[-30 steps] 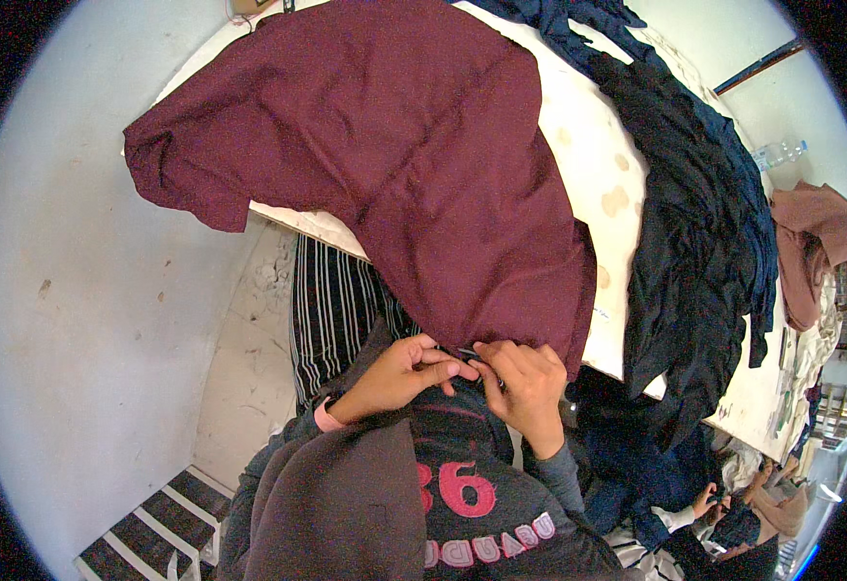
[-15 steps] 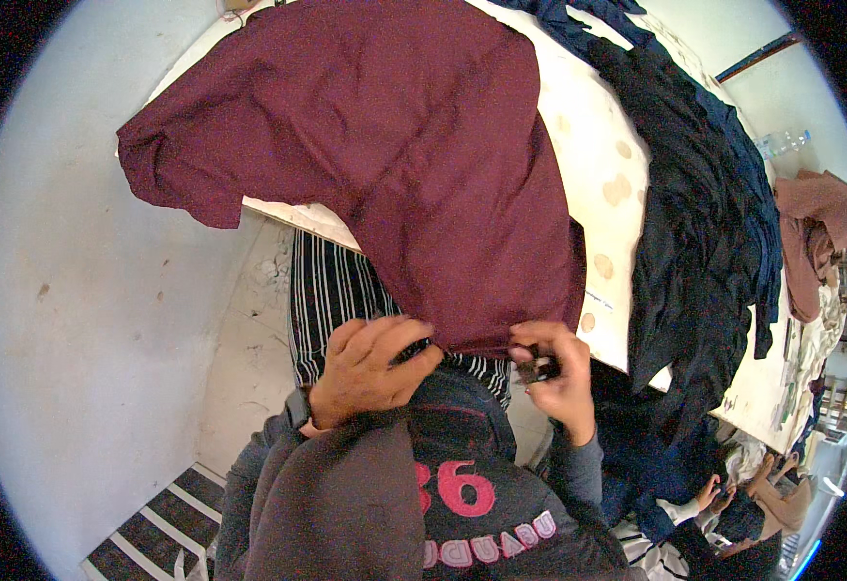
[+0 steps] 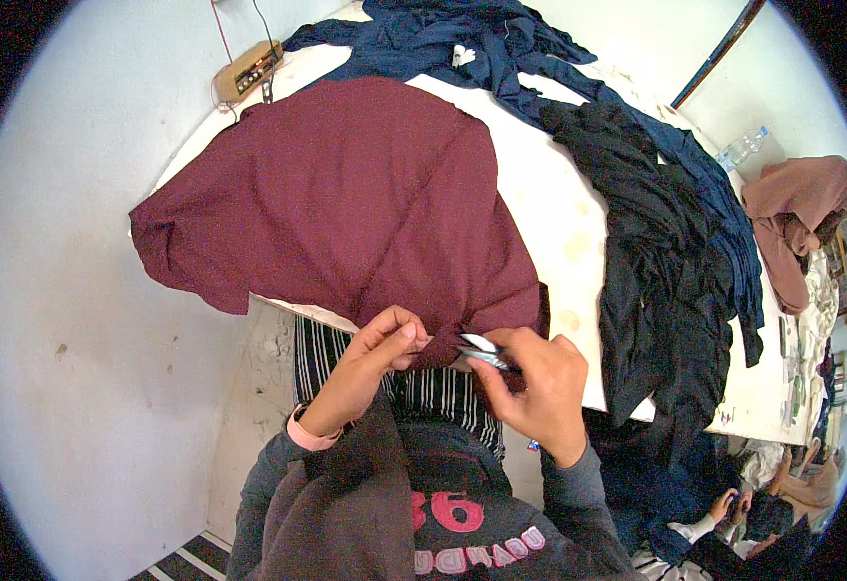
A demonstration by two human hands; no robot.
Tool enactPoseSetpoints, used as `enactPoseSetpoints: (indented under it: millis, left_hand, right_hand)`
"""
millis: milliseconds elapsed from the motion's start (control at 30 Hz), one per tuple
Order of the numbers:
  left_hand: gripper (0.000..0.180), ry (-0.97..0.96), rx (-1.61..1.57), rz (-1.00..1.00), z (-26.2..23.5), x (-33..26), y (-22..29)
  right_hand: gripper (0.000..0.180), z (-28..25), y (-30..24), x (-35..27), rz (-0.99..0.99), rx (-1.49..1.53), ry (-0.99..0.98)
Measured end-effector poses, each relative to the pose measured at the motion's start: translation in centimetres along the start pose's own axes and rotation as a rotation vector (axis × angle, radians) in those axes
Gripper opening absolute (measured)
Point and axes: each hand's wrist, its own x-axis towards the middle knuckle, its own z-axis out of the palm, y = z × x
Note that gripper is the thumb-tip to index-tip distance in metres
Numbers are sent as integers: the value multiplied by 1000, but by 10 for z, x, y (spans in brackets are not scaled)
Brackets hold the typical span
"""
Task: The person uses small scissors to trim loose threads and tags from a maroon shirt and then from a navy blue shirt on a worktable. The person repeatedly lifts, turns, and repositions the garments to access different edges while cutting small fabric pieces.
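Observation:
A wide maroon cloth (image 3: 346,194) lies over the white table, its near end hanging over the edge toward my lap. My left hand (image 3: 370,363) is closed in a pinch at this near end, thumb against forefinger; whether a thread is also between them is too small to tell. In my right hand (image 3: 544,387) is a small pair of metal thread snips (image 3: 484,351), its blades pointing left at the gathered cloth just beside my left fingertips.
Black garments (image 3: 665,281) and navy garments (image 3: 423,44) are heaped along the white table (image 3: 569,232). A clear bottle (image 3: 743,147), a brown cloth (image 3: 799,198) and a tan box with wires (image 3: 249,71) stand farther off. Another person's hands (image 3: 728,505) show at lower right. A wall (image 3: 84,242) rises at left.
My hands have come closer together at the cloth's near end. The snips' blades now show beside my left fingertips. The view has shifted, showing more of the table's far side.

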Motion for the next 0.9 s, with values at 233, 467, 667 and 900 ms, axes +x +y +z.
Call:
enactPoseSetpoints:
  millis: [233, 467, 667, 900]
  left_hand:
    - [21, -84, 93, 46, -5, -4, -3]
    - [12, 22, 433, 277, -9, -15, 11]
    - [6, 799, 1015, 725, -114, -34, 72]
    - [10, 1226, 1273, 428, -238, -103, 26]
  right_hand:
    - [20, 12, -6, 3, -105, -190, -51]
    - [37, 17, -8, 1, 10, 113, -25]
    - [44, 19, 12, -17, 204, 152, -5]
    - [51, 35, 27, -26, 315, 271, -79]
